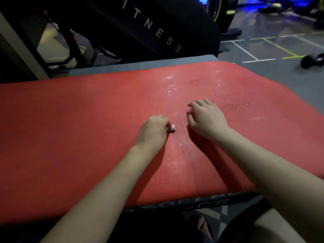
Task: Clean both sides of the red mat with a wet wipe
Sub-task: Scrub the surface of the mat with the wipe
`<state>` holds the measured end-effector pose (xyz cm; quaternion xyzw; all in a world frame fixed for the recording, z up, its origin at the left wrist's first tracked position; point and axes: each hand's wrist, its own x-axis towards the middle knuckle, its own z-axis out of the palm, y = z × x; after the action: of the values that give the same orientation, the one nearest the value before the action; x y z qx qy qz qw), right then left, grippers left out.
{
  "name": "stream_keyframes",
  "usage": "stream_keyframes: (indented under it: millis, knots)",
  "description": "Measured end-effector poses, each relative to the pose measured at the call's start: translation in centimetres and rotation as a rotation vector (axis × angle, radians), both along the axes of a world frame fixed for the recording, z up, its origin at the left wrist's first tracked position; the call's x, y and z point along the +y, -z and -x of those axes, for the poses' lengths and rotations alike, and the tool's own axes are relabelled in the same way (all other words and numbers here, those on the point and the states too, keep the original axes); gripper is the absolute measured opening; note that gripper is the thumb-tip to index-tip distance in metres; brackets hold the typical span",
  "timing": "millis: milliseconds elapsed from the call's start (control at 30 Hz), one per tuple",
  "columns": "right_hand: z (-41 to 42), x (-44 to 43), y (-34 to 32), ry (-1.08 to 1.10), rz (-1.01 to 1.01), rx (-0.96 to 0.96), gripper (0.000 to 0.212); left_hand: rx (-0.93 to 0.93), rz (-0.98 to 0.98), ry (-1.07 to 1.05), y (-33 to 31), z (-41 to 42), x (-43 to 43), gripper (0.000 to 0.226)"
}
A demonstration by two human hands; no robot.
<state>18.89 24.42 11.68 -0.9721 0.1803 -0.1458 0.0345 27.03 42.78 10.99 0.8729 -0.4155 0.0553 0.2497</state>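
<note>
1. The left hand (154, 132) reaches forward on a straight forearm, knuckles up. Its fingers are curled into a tight fist that rests on the red mat (78, 123).
2. A small white wad of wet wipe (173, 128) pokes out at the thumb side of that fist, gripped by the curled fingers and touching the mat.
3. The right hand (207, 120) lies palm down near the fist, fingers loosely bent and slightly spread, holding nothing. Its fingertips touch the mat.
4. Shiny wet streaks (175, 148) run between the two hands and beyond the right fingertips.
5. The mat lies flat under both hands on a grey surface (140, 66).
</note>
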Motion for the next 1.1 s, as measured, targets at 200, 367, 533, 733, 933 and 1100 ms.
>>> stream_keyframes:
  millis: [200, 367, 533, 733, 933, 1100]
  knots:
    - [-4.3, -1.6, 1.2, -0.113, -0.078, 0.047, 0.063, -0.054, -0.167, -0.084, -1.1, -8.3, -4.8, 0.023]
    - [-4.6, -2.5, 2.1, -0.108, -0.093, 0.028, 0.062, -0.041, -0.178, -0.105, -1.0, -11.7, -5.8, 0.019]
    - [-5.4, -3.0, 2.8, -0.094, -0.116, 0.094, 0.061, -0.055, -0.152, 0.023, -0.3, -11.4, -4.1, 0.013]
    - [-5.6, -3.2, 2.9, -0.090, -0.098, 0.125, 0.062, -0.107, -0.194, -0.053, -1.0, -17.4, -8.3, 0.023]
    - [-5.8, -3.2, 2.8, -0.083, -0.120, 0.127, 0.062, -0.055, -0.167, -0.079, -1.2, -19.6, -9.4, 0.017]
    - [-5.8, -3.1, 2.7, -0.063, -0.125, 0.121, 0.064, -0.002, -0.149, -0.040, -0.7, -19.9, -8.4, 0.016]
